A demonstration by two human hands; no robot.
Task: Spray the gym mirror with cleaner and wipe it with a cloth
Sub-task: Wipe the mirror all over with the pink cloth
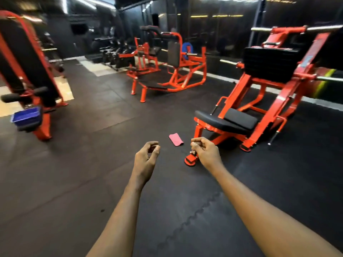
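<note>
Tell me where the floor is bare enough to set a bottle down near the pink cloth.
Bare black floor mat runs wide left of the left hand, out to the blue bin. Another open stretch lies beyond the pink cloth, toward the far red machine. It is crowded right of the cloth, by the leg press feet.

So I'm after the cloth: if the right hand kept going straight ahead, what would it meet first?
Probably the leg press machine's red base frame, not the pink cloth, which lies on the floor left of the right hand; depth is unclear.

Both hands are held out over the black floor, left hand and right hand loosely curled, empty. A pink cloth is seen lying beyond, beside an orange leg-press machine.
</note>
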